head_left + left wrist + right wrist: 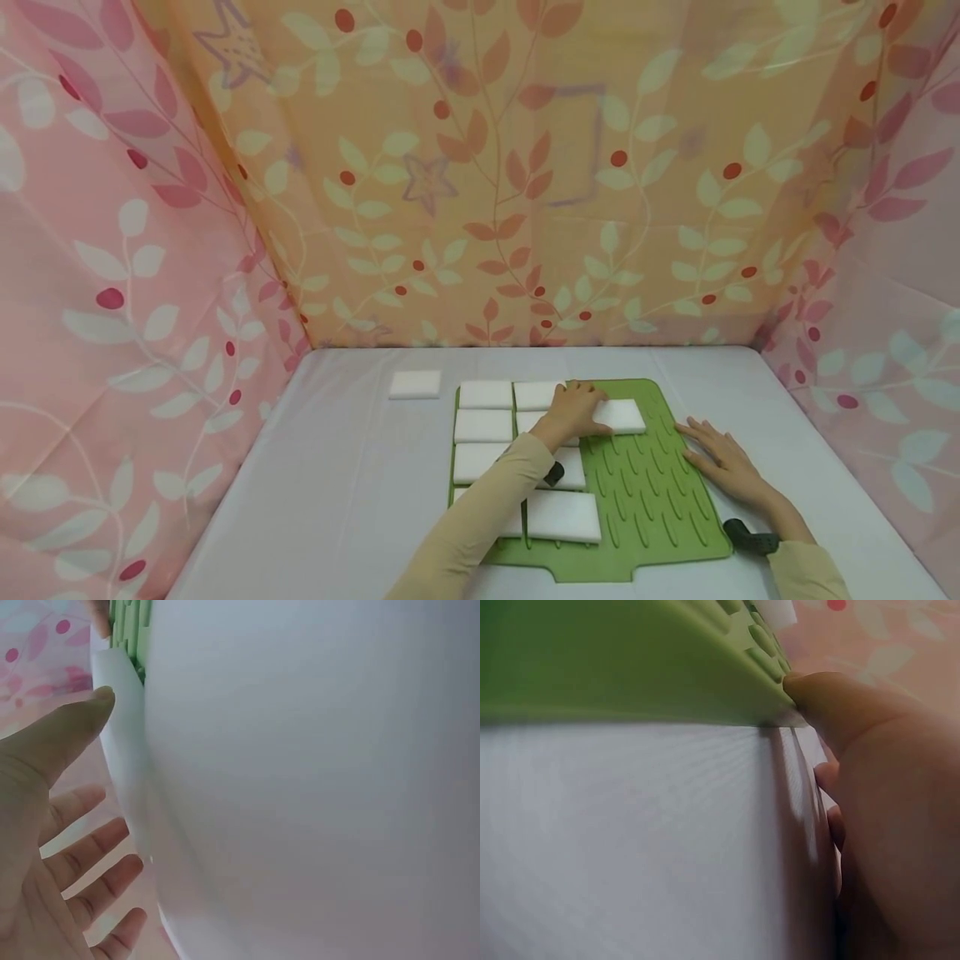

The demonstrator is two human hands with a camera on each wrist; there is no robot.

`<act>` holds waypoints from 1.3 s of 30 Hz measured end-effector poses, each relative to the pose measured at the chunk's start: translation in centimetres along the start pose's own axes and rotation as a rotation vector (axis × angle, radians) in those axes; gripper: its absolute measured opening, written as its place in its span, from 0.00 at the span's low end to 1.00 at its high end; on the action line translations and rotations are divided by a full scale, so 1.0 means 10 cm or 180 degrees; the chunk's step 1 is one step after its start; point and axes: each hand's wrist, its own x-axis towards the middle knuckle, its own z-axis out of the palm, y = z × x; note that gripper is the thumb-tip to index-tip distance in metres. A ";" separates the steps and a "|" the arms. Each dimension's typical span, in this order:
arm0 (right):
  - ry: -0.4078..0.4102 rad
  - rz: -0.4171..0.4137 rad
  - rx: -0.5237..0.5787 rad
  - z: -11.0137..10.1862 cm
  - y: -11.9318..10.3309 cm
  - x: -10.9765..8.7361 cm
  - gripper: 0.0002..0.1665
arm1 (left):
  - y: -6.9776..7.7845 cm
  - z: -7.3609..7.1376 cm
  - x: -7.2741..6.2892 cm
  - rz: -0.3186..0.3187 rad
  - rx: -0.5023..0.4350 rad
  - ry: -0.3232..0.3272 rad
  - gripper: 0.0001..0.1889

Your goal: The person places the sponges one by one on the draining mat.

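In the head view a green ridged mat point(652, 492) lies on the table, with several flat white rectangular sponge-like blocks point(483, 425) in rows on its left part. My left hand point(573, 412) reaches over them, at the left end of a slightly tilted white block point(624, 417). The left wrist view shows the left hand point(52, 825) with fingers spread and the thumb tip at a white block's edge point(120, 727). My right hand point(723, 462) rests beside the mat's right edge, fingers extended. Up close, the right thumb point(840, 701) touches the rim of the green mat point(630, 667).
One more white block point(415, 384) lies alone on the white table point(360, 475), left of the mat. Floral curtains point(480, 183) stand behind the table and on both sides. Dark wrist cameras point(750, 540) sit on the arms.
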 end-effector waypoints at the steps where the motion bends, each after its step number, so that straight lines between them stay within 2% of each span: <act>1: -0.0005 0.0003 0.0001 0.00 0.00 0.00 0.29 | -0.01 0.00 -0.01 0.0007 -0.0009 0.0017 0.34; 9: -0.0014 -0.0021 -0.0002 0.02 0.02 0.00 0.30 | -0.06 -0.07 -0.07 0.0053 -0.0053 0.0117 0.32; 20: -0.0042 0.0042 0.0003 -0.01 -0.01 0.02 0.30 | -0.21 -0.33 -0.20 0.0028 -0.0337 0.0220 0.30; 32: -0.0026 0.0048 -0.0026 0.00 0.01 0.02 0.29 | -0.56 -0.37 -0.42 0.0164 -0.0495 0.0432 0.29; 39: -0.0041 0.0047 -0.0006 0.00 0.00 0.01 0.29 | -0.80 -0.42 -0.60 0.0112 -0.0459 0.0546 0.29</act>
